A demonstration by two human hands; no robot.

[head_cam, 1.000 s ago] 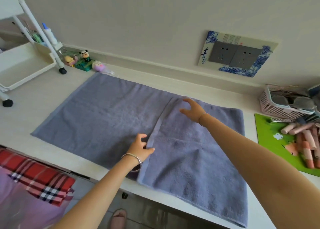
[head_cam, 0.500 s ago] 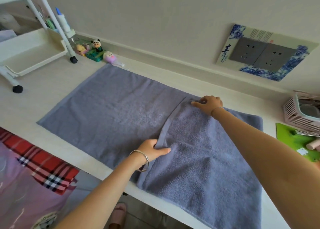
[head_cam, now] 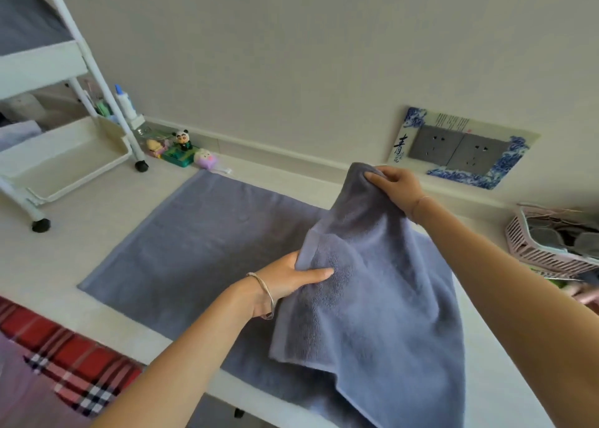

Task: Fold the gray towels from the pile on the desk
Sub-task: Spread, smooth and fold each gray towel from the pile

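A large gray towel [head_cam: 201, 249] lies spread on the white desk [head_cam: 97, 207], its left part flat. The towel's folded-over right flap [head_cam: 389, 298] is lifted off the desk and hangs down past the front edge. My left hand [head_cam: 291, 278], with a bracelet on the wrist, grips the near corner of that flap's edge. My right hand [head_cam: 395, 187] pinches the far corner and holds it higher, near the wall.
A white wheeled shelf cart [head_cam: 64, 155] stands at the desk's left, with gray cloth on its upper shelf. Small figurines [head_cam: 181, 150] sit by the wall. A pink basket [head_cam: 551, 243] is at the right. A red plaid cloth [head_cam: 64, 356] lies below the desk's front edge.
Both hands closed on the flap's left edge and raised it off the desk. The right hand lifted the far corner highest. The view moved closer and to the right.
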